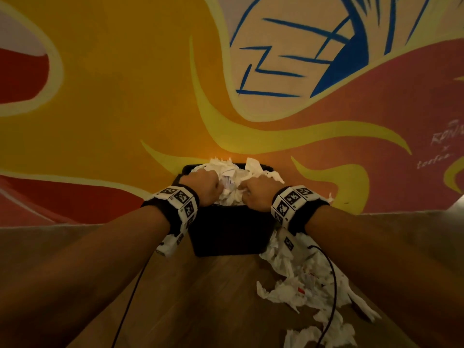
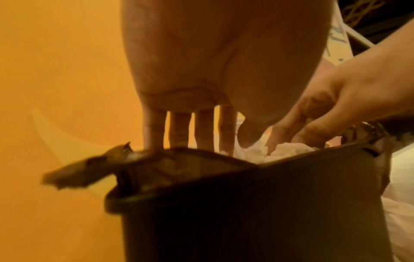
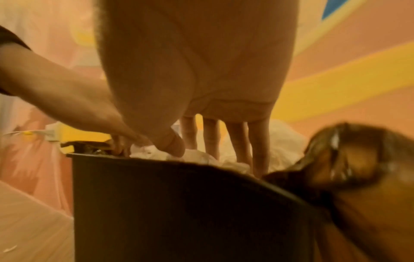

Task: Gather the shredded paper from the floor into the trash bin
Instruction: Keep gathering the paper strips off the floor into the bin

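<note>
Okay, both my hands are over the black trash bin [image 1: 227, 232], which sits against the painted wall [image 1: 125, 96]. Head view: left hand [image 1: 204, 187] and right hand [image 1: 256, 195] look like fists from above, knuckles up, pressed into the heap of shredded paper [image 1: 232, 175] mounded above the rim between them. The wrist views correct that. Left wrist cam shows the left hand's fingers [image 2: 179, 129] straight and spread, pointing down into the bin; thumb tip touches paper. Right wrist cam shows the same on the right: fingers [image 3: 257, 141] extended, tips sunk in the paper, thumb resting on a crumpled piece. So neither hand is clenched on anything; both press flat-fingered on the pile. Only the wrist views show the dark liner edge [image 2: 94, 170] flapping over the rim; blurred, can't tell material. Only the head view shows more loose paper [image 1: 301, 285] on the wood floor [image 1: 213, 297], below and outboard of the right wrist, beside the bin, with a black cable [image 1: 332, 285] over it.
</note>
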Demonstrator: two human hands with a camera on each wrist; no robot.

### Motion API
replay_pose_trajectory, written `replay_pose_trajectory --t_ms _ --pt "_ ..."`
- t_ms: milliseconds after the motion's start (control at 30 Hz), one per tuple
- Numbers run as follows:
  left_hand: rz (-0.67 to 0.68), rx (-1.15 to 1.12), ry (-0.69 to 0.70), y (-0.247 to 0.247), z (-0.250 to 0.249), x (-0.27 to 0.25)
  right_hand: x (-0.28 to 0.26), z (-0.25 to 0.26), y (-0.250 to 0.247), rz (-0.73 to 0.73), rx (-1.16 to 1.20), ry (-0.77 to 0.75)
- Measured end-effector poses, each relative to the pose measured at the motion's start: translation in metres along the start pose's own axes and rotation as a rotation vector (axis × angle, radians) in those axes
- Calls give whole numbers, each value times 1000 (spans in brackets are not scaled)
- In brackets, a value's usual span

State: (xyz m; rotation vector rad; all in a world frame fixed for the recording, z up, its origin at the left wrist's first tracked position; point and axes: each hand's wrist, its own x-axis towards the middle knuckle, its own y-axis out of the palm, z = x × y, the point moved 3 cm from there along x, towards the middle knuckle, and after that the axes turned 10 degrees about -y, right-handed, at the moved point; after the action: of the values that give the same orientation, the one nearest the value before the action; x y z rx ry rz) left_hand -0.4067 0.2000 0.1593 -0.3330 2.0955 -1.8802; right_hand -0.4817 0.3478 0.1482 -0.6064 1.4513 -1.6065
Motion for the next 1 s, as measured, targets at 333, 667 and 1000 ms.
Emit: replay_pose_trajectory --t_ms 333,667,1000 --pt "-90 -27 262 -15 -22 -13 -33 -4 -21 -691 -230 112" --pt "270 45 189 17 -26 -4 -48 -27 10 -330 17 3" --pt "319 121 130 27 -39 2 -14 -14 13 -132 226 30"
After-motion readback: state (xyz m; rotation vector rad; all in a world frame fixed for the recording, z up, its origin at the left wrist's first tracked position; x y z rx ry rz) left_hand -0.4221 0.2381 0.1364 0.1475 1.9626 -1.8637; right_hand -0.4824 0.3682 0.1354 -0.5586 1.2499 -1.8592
